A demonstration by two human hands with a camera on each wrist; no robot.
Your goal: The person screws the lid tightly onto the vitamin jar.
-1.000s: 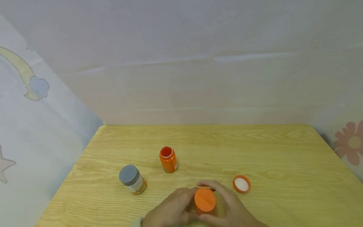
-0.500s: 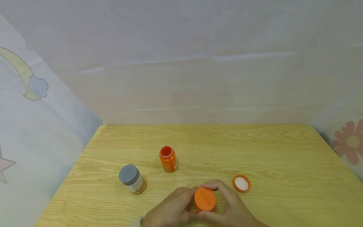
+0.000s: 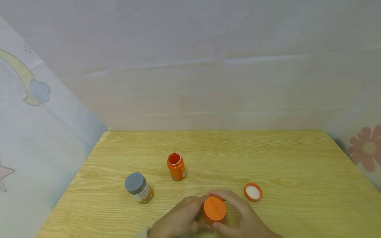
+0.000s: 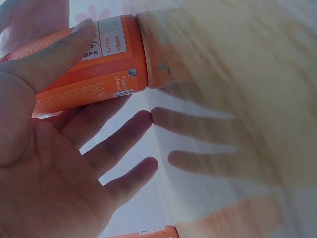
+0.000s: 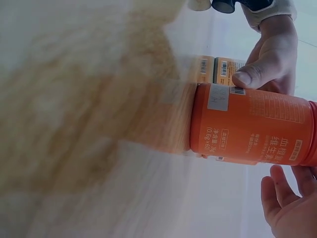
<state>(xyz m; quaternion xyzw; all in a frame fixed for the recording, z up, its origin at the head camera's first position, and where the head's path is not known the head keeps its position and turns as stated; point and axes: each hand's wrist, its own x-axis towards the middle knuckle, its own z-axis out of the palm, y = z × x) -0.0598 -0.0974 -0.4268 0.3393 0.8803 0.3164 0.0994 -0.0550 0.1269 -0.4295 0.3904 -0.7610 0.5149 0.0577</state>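
An orange bottle (image 5: 247, 124) stands upright near the front of the table, with an orange lid (image 3: 215, 209) on top. My left hand (image 3: 178, 218) holds the body from the left. In the left wrist view its thumb (image 4: 64, 49) lies along the label, while the lower fingers are spread away from the bottle. From the right, my right hand (image 3: 247, 215) has its thumb and forefinger around the lid's edge. Its other fingers (image 5: 277, 191) stay off the body in the right wrist view.
An uncapped orange bottle (image 3: 177, 169) stands farther back. To the left is a jar with a grey lid (image 3: 135, 183). A loose orange cap (image 3: 253, 192) lies on the wooden table (image 3: 297, 158) at right, white inside facing up. A pale cloth (image 3: 190, 82) hangs behind.
My right forefinger and thumb have shifted back and forth around the lid's edge. The left hand, the bottle and the other things have stayed where they were.
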